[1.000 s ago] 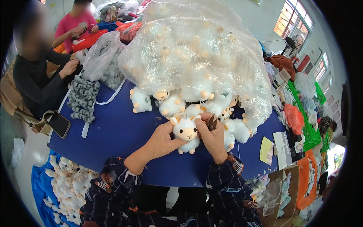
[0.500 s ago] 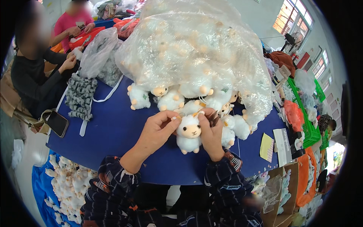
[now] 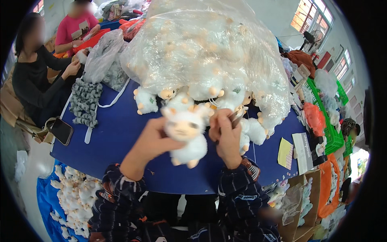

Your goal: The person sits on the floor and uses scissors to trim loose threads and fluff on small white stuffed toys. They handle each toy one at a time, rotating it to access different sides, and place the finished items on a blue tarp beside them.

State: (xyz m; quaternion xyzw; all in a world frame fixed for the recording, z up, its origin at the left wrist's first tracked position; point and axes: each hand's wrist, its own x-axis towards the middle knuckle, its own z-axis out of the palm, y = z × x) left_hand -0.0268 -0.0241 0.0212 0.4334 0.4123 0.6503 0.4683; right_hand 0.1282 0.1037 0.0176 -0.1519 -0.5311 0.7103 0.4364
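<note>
Your left hand (image 3: 150, 139) has its fingers clamped on a white plush toy (image 3: 190, 150), thumb across the front below the pale muzzle. Toy upright, slightly tilted, raised over the blue surface (image 3: 125, 141) in front of you; its face is motion-blurred. Your right hand (image 3: 227, 138) is just to the right of it, apart from the toy, fingers curled together around a dark pointed tool (image 3: 236, 117); exact kind cannot be told. Beyond both hands: a big clear plastic bag (image 3: 201, 44) packed with similar toys, several spilling out at its near edge. Left of you: grey curly fabric (image 3: 85, 103), with a phone (image 3: 62, 131) near it at the edge. Right: yellow paper (image 3: 285, 153).
</note>
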